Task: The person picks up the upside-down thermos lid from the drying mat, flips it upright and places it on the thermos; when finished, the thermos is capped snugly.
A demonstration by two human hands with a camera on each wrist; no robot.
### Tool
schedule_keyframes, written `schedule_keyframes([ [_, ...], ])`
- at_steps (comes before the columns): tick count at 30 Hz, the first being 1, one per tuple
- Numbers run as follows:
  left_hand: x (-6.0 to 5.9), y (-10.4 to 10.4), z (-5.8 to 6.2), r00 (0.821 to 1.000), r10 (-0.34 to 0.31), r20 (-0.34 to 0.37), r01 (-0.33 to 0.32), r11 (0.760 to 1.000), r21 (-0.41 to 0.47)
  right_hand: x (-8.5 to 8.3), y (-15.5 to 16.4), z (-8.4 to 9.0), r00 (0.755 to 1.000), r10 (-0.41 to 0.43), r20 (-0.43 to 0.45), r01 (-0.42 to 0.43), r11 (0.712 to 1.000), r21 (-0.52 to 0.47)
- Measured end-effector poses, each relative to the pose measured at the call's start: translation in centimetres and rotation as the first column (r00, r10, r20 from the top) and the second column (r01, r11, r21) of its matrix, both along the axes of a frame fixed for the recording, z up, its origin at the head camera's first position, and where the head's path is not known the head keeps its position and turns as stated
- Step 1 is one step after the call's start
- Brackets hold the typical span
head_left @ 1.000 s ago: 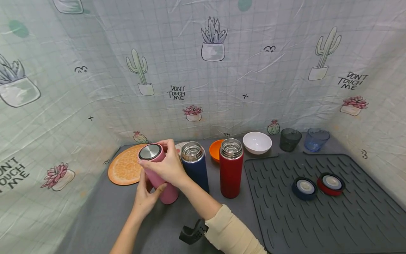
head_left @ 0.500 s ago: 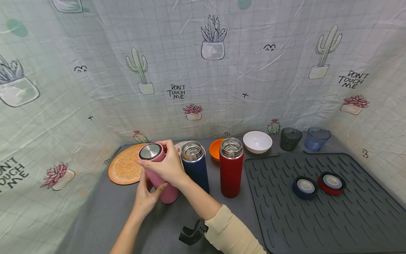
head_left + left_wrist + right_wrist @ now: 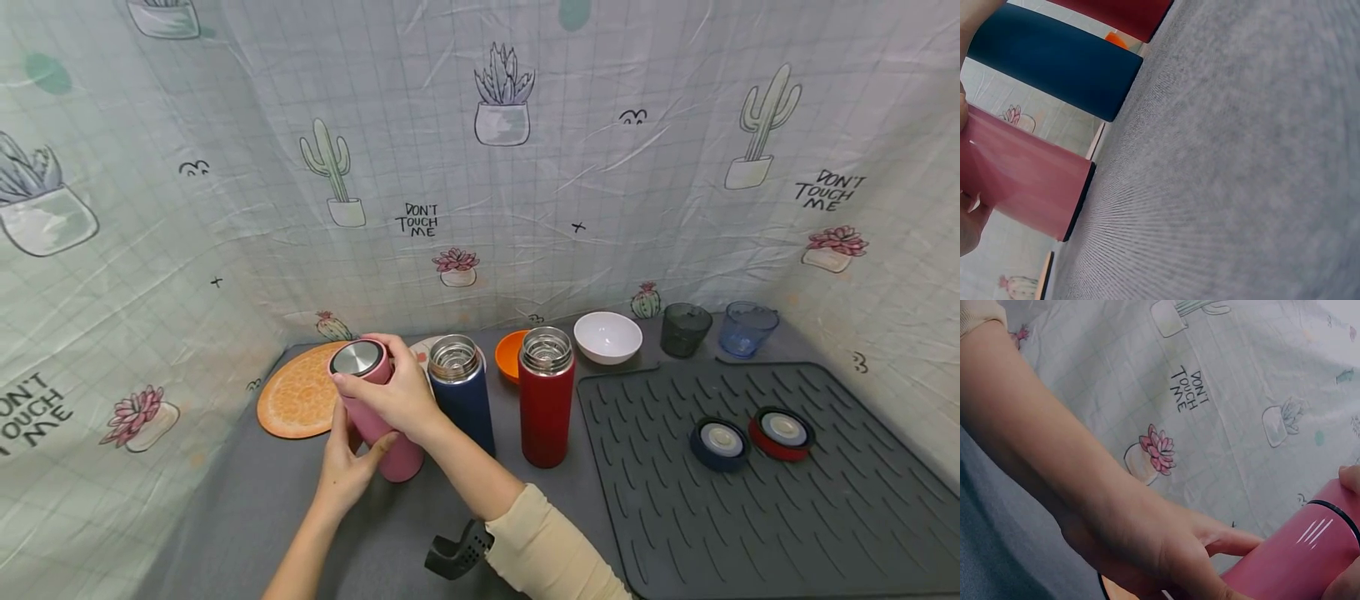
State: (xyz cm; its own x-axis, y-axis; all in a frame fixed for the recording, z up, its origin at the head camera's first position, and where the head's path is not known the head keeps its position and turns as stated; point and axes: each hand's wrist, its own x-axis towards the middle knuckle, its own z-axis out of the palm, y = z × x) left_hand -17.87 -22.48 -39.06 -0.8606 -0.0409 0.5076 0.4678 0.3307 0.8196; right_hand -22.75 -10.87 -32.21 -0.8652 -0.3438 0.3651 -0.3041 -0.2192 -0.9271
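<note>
Bright even light, soft shadows; head view bowed at edges; wrist views blurred.

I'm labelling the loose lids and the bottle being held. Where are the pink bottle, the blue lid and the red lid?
pink bottle (image 3: pixel 396 457), head view, lower body.
blue lid (image 3: pixel 720 443), head view, top.
red lid (image 3: pixel 783 432), head view, top.

We cannot see the pink bottle's (image 3: pixel 378 412) middle behind the right hand (image 3: pixel 393 392), and the black object (image 3: pixel 456 552) beside the sleeve stays too unclear to name.

Three flasks (image 3: pixel 459 392) in a row, bowl (image 3: pixel 607 337) behind, two lids (image 3: pixel 752 435) apparently on mat (image 3: pixel 750 517) at right
</note>
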Motion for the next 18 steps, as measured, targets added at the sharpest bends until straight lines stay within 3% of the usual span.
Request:
schedule_keyframes([
  [6, -0.1, -0.1, -0.3, 1.000, 0.019, 0.017, -0.019, 0.999, -0.029, -0.8, -0.3, -1.1, 0.999, -0.026, -0.047, 0.028, 0.998, 0.059],
  [11, -0.6, -0.7, -1.7, 0.998, 0.049, 0.028, -0.046, 0.994, -0.103, -0.2, -0.1, -1.2, 0.988, -0.087, -0.125, 0.108, 0.979, 0.172],
  [14, -1.1, -1.2, -2.6, 0.997, 0.059, 0.047, -0.053, 0.990, -0.129, 0.3, 0.1, -1.1, 0.981, -0.102, -0.163, 0.129, 0.978, 0.165],
  [18, -1.1, -1.5, -2.8, 0.994, 0.106, 0.028, -0.098, 0.973, -0.207, 1.3, 0.9, -0.4, 0.960, -0.091, -0.264, 0.120, 0.988, 0.096],
])
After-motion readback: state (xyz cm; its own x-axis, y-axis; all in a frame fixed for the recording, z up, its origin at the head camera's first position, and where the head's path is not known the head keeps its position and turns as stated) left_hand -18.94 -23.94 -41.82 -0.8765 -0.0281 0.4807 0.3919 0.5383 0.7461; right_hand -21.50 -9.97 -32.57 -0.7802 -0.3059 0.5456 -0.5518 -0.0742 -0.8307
